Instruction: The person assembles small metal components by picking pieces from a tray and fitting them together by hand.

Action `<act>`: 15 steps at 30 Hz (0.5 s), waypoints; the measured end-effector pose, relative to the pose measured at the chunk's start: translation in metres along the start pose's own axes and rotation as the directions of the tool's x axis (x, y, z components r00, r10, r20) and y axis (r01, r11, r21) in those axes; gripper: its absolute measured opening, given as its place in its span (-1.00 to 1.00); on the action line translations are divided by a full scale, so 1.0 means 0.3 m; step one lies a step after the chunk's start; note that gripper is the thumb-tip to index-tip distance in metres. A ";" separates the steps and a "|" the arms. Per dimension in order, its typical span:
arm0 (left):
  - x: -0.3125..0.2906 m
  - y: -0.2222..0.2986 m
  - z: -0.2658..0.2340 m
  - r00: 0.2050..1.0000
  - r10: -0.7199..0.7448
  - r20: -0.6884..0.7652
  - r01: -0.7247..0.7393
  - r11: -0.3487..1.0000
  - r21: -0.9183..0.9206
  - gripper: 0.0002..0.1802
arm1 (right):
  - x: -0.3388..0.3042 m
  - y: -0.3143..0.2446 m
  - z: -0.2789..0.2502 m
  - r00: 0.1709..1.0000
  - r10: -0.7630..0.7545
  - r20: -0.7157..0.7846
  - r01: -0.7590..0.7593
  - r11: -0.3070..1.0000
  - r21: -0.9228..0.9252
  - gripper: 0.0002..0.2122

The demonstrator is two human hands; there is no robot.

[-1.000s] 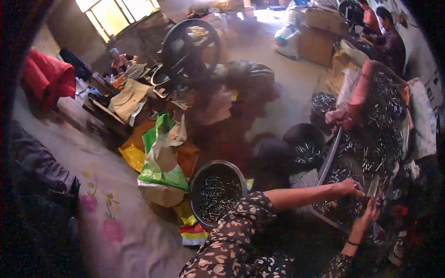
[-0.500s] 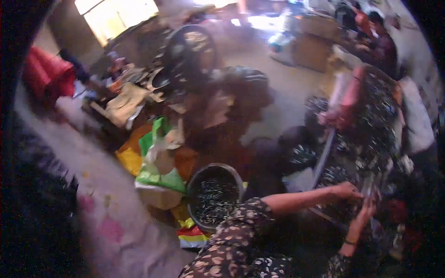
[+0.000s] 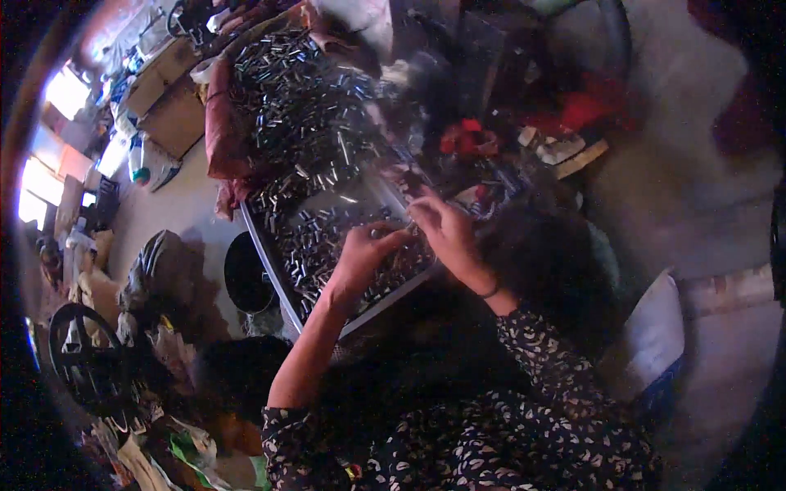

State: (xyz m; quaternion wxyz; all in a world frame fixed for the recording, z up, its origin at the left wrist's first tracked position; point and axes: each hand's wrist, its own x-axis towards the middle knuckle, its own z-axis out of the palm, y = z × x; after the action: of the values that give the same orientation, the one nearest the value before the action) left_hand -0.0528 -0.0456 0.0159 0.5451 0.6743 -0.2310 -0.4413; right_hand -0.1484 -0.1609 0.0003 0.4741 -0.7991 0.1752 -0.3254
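Note:
A tray (image 3: 272,263) with a pale raised rim holds a heap of small shiny metal cylinders (image 3: 282,102), some loose near its front corner. Over that corner is my left hand (image 3: 360,258), closed, with the round end of a small metal cylinder (image 3: 377,233) showing between thumb and fingers. Close to its right, my right hand (image 3: 449,236) has its fingers pinched together beside a pale metal strip (image 3: 391,196) of blurred machinery. Whatever those fingertips hold is too small and blurred to name. The two hands are just apart.
A reddish cloth roll (image 3: 219,123) lies along the tray's left edge. Beyond it is a cardboard box (image 3: 173,110). A dark round pan (image 3: 250,274) and a spoked wheel (image 3: 86,352) are at left. Red cloth (image 3: 594,102) and a white sack (image 3: 659,327) lie right.
My view has swung right and down, so the tray and both hands now sit mid-picture. Both hands stay close together at the tray's edge.

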 end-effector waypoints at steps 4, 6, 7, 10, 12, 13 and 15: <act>0.005 0.043 0.060 0.999 -0.018 -0.031 0.017 0.999 -0.039 -0.76 | -0.008 0.014 -0.050 0.999 -0.023 -0.037 0.023 1.000 -0.017 -0.87; 0.011 0.051 0.046 1.000 -0.031 0.006 0.031 0.999 -0.043 -0.74 | 0.005 -0.028 -0.088 0.996 -0.086 -0.028 0.084 0.994 -0.077 -0.87; 0.006 0.062 0.033 0.999 -0.032 -0.017 0.031 0.999 -0.035 -0.74 | 0.006 -0.040 -0.106 0.987 -0.139 -0.084 0.135 0.990 -0.047 -0.88; 0.030 0.097 0.025 0.999 -0.033 -0.017 0.032 0.999 -0.030 -0.78 | 0.036 -0.107 -0.268 0.928 -0.211 -0.307 0.168 0.972 -0.162 -0.89; 0.045 0.119 0.021 1.000 -0.010 -0.023 0.008 0.996 -0.092 -0.78 | 0.071 -0.086 -0.379 0.822 -0.413 -0.392 0.263 0.886 -0.381 -0.87; 0.057 0.131 0.022 1.000 0.024 -0.007 -0.024 0.988 -0.155 -0.79 | 0.092 -0.067 -0.430 0.739 -0.507 -0.445 0.311 0.841 -0.442 -0.86; 0.092 0.128 0.003 1.000 0.010 -0.027 -0.013 0.993 -0.121 -0.79 | 0.142 -0.091 -0.518 0.584 -0.659 -0.474 0.264 0.707 -0.656 -0.79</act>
State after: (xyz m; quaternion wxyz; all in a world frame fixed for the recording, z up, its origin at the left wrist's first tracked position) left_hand -0.0331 -0.0795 0.0425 0.5905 0.6443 -0.2005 -0.4427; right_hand -0.2248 -0.2726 0.0916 0.0340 -0.7342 0.1924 -0.6501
